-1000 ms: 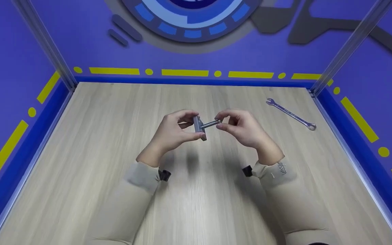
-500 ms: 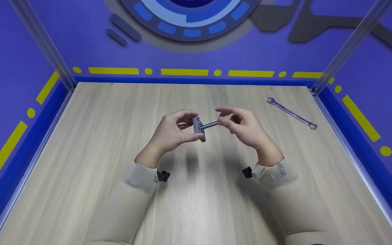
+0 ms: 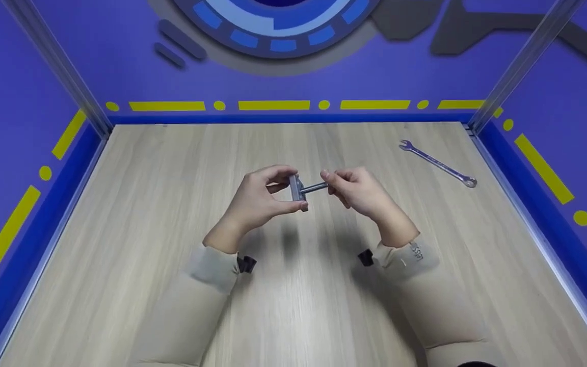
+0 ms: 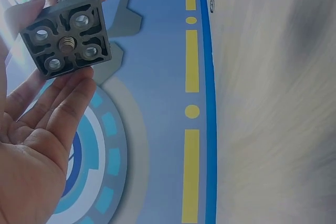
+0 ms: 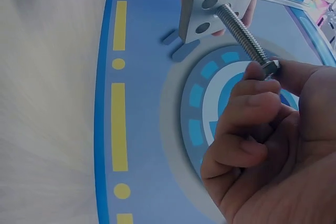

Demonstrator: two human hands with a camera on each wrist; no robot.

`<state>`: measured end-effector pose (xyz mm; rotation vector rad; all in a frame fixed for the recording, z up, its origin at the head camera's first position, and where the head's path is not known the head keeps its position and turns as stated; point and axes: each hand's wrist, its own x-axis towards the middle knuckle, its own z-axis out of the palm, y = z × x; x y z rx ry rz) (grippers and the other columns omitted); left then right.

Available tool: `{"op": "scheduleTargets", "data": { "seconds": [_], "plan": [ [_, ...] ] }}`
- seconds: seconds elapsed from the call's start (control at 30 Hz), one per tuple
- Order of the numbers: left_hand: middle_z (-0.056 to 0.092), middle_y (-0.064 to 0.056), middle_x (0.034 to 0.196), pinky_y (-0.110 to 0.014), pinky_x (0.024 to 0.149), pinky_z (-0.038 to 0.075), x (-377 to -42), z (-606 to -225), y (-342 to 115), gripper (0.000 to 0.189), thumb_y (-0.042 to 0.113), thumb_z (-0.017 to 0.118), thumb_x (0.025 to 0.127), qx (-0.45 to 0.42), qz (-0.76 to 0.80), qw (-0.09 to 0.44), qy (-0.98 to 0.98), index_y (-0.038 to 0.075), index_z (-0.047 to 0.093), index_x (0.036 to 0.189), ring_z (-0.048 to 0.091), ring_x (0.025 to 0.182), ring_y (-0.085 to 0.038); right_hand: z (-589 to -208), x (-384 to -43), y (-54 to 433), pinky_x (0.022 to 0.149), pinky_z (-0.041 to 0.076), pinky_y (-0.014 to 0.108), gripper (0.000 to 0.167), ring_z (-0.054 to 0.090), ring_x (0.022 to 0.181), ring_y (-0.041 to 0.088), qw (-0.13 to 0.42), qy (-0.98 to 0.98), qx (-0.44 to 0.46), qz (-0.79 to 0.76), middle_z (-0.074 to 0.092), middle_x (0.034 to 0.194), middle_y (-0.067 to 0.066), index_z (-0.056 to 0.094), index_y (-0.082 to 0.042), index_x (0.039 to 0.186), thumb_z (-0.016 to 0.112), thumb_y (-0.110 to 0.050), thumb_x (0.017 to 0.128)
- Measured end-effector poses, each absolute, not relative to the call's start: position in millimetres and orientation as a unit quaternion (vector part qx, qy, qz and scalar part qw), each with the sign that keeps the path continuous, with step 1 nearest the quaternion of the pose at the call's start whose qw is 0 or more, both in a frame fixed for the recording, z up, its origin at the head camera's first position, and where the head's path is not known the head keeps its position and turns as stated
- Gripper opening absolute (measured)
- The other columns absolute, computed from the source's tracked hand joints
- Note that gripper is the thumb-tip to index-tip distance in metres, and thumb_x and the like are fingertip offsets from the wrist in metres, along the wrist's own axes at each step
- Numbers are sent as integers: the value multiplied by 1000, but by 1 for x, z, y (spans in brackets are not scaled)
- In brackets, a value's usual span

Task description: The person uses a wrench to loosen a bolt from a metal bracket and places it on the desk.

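Observation:
My left hand [image 3: 259, 198] holds a square grey plate [image 5: 197, 11] by its edges, thumb on one side and fingers on the other, raised over the table. Four corner holes and a ribbed back show in the left wrist view. A long threaded hex bolt [image 5: 242, 36] runs through the plate's centre, its threaded tip [image 4: 66, 44] showing in the middle hole. At the bolt's other end, my right hand [image 3: 364, 194] pinches the hex head between thumb and index finger, the remaining fingers curled below. Much of the shank is exposed between plate and head.
A combination wrench [image 3: 438, 164] lies slanted on the wooden table [image 3: 171, 168] at the back right. Blue panels with yellow marks [image 3: 274, 105] wall the table at the back and both sides, with metal posts [image 3: 523, 63] at the rear corners.
My right thumb and fingers have shifted around the bolt head, the thumb rolling up and the index finger drawing back. The left hand and plate stay nearly still. The head view has shifted slightly.

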<state>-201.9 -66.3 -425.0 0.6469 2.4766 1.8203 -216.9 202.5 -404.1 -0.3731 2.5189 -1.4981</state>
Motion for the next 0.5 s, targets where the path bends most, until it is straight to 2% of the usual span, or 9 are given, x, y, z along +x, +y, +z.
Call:
{"op": "scheduleTargets", "data": {
  "seconds": [0.1, 0.27, 0.37, 0.5],
  "plan": [
    [75, -4, 139, -24, 118, 62, -202, -424, -67, 65, 19, 104, 83, 200, 582, 4, 788, 13, 76, 141, 76, 131, -24, -402, -215, 204, 56, 40, 23, 42, 52, 61, 12, 78, 851, -150, -498, 57, 70, -5, 73, -7, 91, 66, -40, 116],
    [76, -4, 138, -24, 119, 62, -202, -423, -69, 65, 20, 105, 83, 194, 587, 7, 786, 13, 76, 141, 75, 130, -24, -401, -212, 206, 58, 46, 19, 20, 56, 70, 11, 42, 844, -183, -502, 68, 92, 1, 81, -5, 116, 74, -23, 112],
    [76, -4, 138, -24, 119, 62, -203, -422, -71, 66, 20, 105, 82, 191, 588, 5, 786, 13, 76, 141, 75, 131, -23, -402, -210, 206, 60, 47, 18, 20, 57, 72, 11, 15, 842, -201, -501, 73, 107, 7, 82, -7, 127, 78, -14, 109],
    [76, -7, 139, -25, 119, 63, -204, -422, -73, 67, 19, 105, 82, 188, 600, 7, 778, 11, 75, 141, 76, 132, -25, -403, -207, 206, 62, 50, 17, 22, 60, 75, 10, -23, 832, -227, -505, 75, 123, 10, 84, -7, 125, 81, -3, 103]
  ]
}}
